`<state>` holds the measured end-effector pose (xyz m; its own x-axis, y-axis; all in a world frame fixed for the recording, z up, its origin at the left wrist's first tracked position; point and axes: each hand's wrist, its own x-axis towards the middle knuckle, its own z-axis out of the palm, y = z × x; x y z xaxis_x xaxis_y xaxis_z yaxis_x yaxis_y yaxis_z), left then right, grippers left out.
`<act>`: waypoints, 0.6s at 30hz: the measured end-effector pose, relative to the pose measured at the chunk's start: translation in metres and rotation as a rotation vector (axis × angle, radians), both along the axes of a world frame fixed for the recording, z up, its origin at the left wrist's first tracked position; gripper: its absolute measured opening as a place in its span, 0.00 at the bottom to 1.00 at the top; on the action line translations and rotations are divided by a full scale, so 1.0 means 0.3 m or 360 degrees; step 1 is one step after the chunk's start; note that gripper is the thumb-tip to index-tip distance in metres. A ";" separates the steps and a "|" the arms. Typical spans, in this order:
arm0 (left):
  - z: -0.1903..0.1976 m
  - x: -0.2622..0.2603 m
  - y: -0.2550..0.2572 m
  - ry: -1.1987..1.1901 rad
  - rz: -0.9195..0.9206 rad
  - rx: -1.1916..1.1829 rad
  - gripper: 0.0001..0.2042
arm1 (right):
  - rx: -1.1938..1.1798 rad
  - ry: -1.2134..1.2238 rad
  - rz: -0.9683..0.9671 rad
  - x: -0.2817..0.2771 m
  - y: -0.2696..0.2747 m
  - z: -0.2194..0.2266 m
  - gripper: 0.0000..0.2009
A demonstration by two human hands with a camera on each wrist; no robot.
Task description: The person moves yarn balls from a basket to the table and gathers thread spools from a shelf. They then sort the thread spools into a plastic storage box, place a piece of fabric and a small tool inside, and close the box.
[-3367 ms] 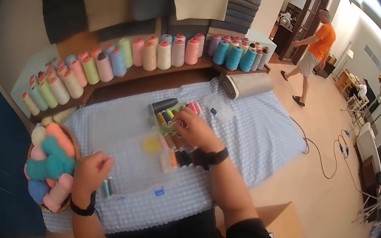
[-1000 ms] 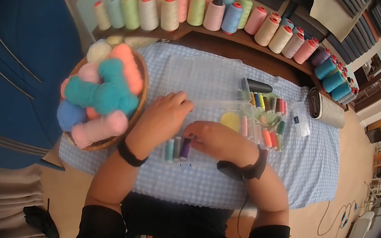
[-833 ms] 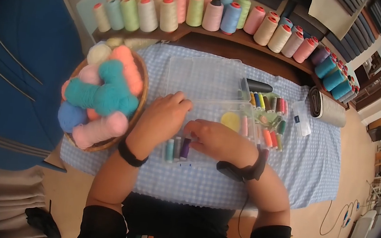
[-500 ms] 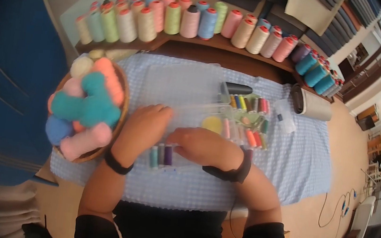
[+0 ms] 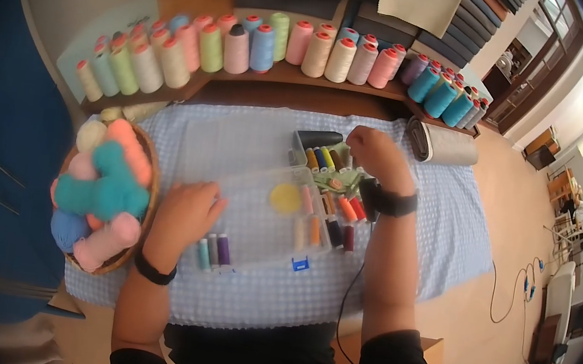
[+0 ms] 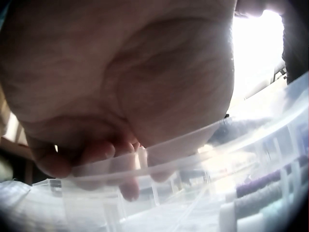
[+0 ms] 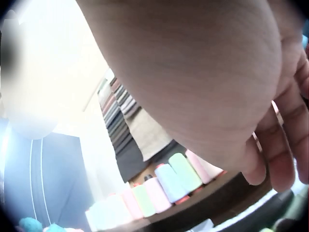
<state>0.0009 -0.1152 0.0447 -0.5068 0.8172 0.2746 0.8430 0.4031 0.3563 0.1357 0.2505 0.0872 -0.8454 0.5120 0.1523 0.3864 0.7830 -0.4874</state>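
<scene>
The left hand rests at the left side of a clear plastic box. In the left wrist view its loosely bent fingers hang over the rim. Inside the box's front left stand a teal spool, a grey spool and a purple spool of thread. Over small spools at the box's right, the right hand reaches down with loosely bent fingers; its thumb and fingertip contact are hidden. Near it lie a yellow thread spool and an orange thread spool.
A basket of yarn stands left. Large thread cones line a curved shelf behind. A rolled grey cloth lies back right on the checked tablecloth. A yellow disc and a dark tapered object lie between.
The right hand has left the front of the plastic box and moved right and back over the loose spools. The left hand stays by the box. The head view has turned right.
</scene>
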 end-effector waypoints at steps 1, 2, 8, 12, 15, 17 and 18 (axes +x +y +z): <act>-0.002 -0.003 0.000 0.0011 -0.0010 0.0018 0.09 | 0.0088 -0.0043 0.0000 -0.014 0.022 -0.035 0.11; 0.004 -0.001 -0.002 -0.0007 -0.0002 0.0019 0.09 | 0.0126 -0.0040 0.0014 -0.023 0.041 -0.070 0.11; 0.015 0.006 -0.007 -0.0036 -0.0003 0.0069 0.10 | 0.0124 -0.0110 0.0124 -0.056 0.048 -0.156 0.11; 0.009 0.003 -0.011 0.0013 -0.0024 0.0063 0.10 | 0.0070 -0.0221 0.0132 -0.073 0.049 -0.202 0.12; -0.005 -0.006 -0.008 -0.0035 0.0007 0.0027 0.10 | 0.0071 -0.0216 0.0111 -0.078 0.050 -0.211 0.13; 0.001 -0.003 -0.005 -0.0014 0.0026 -0.0006 0.11 | 0.0119 -0.0204 0.0063 -0.073 0.032 -0.199 0.13; 0.002 0.001 -0.007 -0.0004 0.0037 -0.0028 0.11 | 0.0137 -0.0197 0.0041 -0.071 0.022 -0.196 0.14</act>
